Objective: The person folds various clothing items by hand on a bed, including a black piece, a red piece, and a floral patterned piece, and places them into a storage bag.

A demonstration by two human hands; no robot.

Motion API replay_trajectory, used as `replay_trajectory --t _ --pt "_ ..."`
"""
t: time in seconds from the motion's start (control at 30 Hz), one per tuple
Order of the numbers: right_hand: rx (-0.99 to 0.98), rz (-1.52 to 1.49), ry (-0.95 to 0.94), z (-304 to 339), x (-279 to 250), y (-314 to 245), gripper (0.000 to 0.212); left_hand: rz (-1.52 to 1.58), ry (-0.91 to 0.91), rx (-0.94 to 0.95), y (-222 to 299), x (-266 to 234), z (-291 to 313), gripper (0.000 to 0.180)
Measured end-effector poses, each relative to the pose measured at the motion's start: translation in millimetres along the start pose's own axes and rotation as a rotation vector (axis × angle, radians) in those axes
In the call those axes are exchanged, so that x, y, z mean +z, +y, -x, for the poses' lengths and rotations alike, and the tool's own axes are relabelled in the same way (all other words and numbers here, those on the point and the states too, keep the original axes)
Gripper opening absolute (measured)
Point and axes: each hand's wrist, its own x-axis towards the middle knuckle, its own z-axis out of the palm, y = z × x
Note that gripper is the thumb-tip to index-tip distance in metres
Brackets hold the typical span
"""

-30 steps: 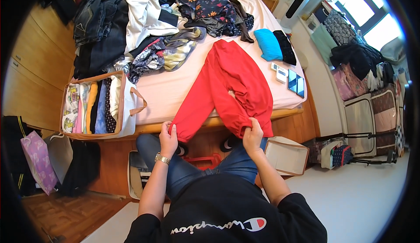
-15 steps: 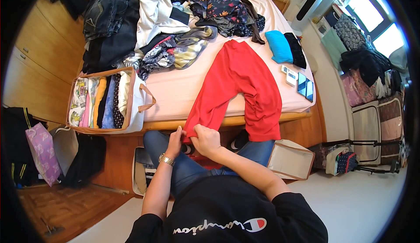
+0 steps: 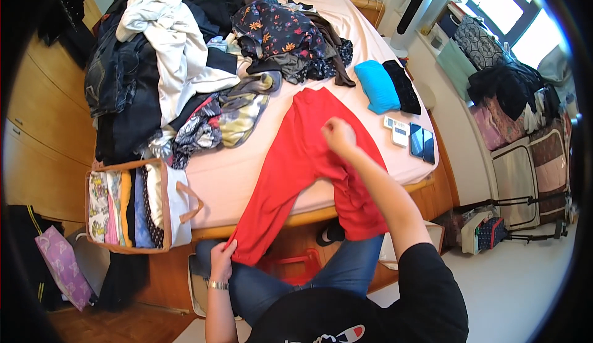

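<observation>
Red trousers [image 3: 290,151] lie across the front of the bed, waist end away from me, one leg hanging over the edge toward my lap. My left hand [image 3: 221,261], with a metal watch on its wrist, is closed on the hem of the left-side leg. My right hand [image 3: 339,137] is over the upper part of the trousers, its fingers curled. Whether cloth is between those fingers is hidden.
A fabric box [image 3: 179,235] of folded clothes stands at the bed's left corner. Behind it rises a heap of clothes [image 3: 176,59]. At right lie a blue folded bundle [image 3: 377,87], a black one [image 3: 401,87], small white devices [image 3: 398,134] and a phone [image 3: 422,143].
My right hand has left the hem and moved up over the trousers. My left hand has shifted left and toward me, drawing the leg's hem with it. The view has shifted too.
</observation>
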Motion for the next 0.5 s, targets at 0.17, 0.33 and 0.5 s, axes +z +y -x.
replay_trajectory --t 0.17,0.33,0.5 --pt "0.164 0.310 -0.118 -138.7 29.6 40.1 0.050 -0.020 0.137 0.016 -6.1 2.7 -26.7 0.015" --pt "0.349 0.157 0.057 -200.3 93.4 49.6 0.058 -0.041 0.157 0.003 -5.0 10.9 -42.2 0.013" --pt "0.612 -0.339 -0.252 -225.6 75.5 80.0 0.038 -0.098 0.056 0.046 -4.7 28.0 -56.6 0.031"
